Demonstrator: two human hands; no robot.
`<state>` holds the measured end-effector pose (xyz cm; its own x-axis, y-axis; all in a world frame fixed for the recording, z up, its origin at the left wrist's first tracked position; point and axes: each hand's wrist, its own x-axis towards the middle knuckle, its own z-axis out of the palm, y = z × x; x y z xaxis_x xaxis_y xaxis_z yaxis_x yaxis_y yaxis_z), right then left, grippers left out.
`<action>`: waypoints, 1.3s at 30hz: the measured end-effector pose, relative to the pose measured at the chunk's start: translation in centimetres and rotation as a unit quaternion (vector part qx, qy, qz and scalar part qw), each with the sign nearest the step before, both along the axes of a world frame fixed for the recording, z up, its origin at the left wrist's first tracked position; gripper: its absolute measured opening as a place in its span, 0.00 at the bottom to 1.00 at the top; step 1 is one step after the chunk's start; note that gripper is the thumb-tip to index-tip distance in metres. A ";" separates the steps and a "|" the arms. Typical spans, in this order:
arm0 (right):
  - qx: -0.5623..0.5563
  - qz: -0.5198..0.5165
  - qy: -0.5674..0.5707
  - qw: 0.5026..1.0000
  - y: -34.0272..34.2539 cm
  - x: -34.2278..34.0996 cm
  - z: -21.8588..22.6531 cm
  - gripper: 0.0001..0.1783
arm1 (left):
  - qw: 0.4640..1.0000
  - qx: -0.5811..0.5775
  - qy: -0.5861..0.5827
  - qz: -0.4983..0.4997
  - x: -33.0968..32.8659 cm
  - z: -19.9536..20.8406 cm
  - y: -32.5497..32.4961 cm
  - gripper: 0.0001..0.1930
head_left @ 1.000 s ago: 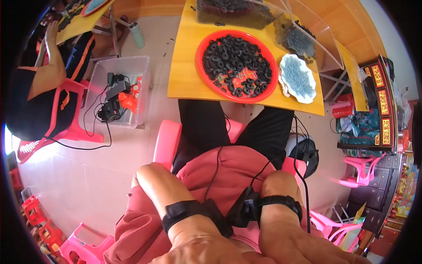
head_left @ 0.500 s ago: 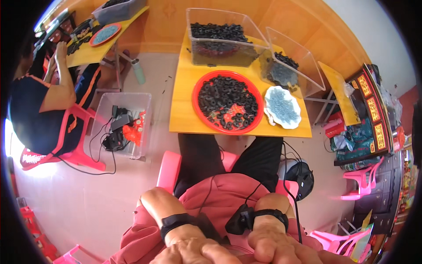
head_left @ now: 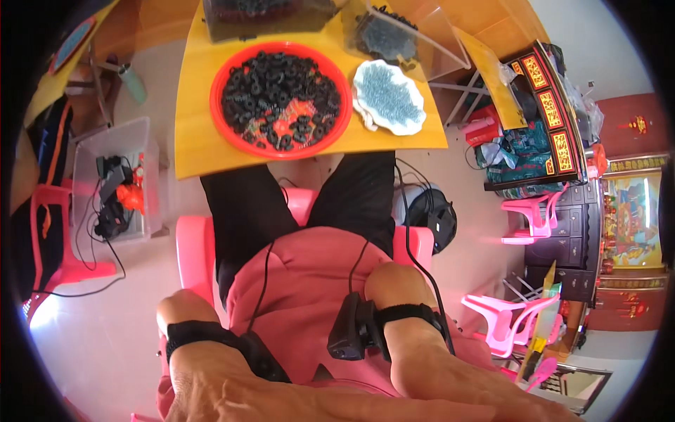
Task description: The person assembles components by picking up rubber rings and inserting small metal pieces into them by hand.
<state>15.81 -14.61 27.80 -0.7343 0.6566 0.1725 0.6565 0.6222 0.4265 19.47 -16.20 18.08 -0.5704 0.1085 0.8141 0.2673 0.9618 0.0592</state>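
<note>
Both hands are close to me at the lower edge, above the lap of my pink top. My left hand (head_left: pixel 246 387) shows its back, with a finger stretched out to the right; nothing is seen in it. Beside it is my right hand (head_left: pixel 457 380), its fingers cut off by the lower edge, so their state is hidden. Each wrist wears a black strap, and a small black camera-like device (head_left: pixel 351 330) hangs at the right one. Ahead, a red round tray (head_left: pixel 219 126) of black rings and small metal pieces stands on the yellow table (head_left: pixel 190 151), apart from my hands.
A white scalloped dish (head_left: pixel 406 126) of small grey-blue pieces is right of the tray. Clear plastic bins (head_left: pixel 439 35) stand behind. At left are a floor bin (head_left: pixel 151 190) with cables and a person on a pink chair (head_left: pixel 63 271). A black cable (head_left: pixel 425 281) runs past my right arm.
My view has swung to the right and down, so the table sits further left and higher. Both hands show more of their backs, and the left has a finger stretched rightward.
</note>
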 end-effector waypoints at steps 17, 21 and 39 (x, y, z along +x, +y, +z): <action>-0.037 0.100 0.014 0.994 -1.2 -2.6 -3.3 0.09 | 0.933 -0.069 0.249 0.253 -4.0 -2.1 2.3 0.24; 0.015 0.101 0.047 0.994 -1.8 -2.3 -3.3 0.10 | 0.897 -0.022 0.324 0.298 -4.1 -2.3 3.2 0.26; 0.254 -0.038 0.181 0.949 -2.9 0.0 -2.3 0.15 | 0.442 -0.281 0.390 0.757 -9.8 -3.3 -1.3 0.20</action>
<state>15.80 -17.53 25.53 -0.5198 0.4699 0.7134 0.8524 0.3404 0.3968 9.65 -17.53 14.83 0.0955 0.3923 0.9149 -0.9802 -0.1231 0.1551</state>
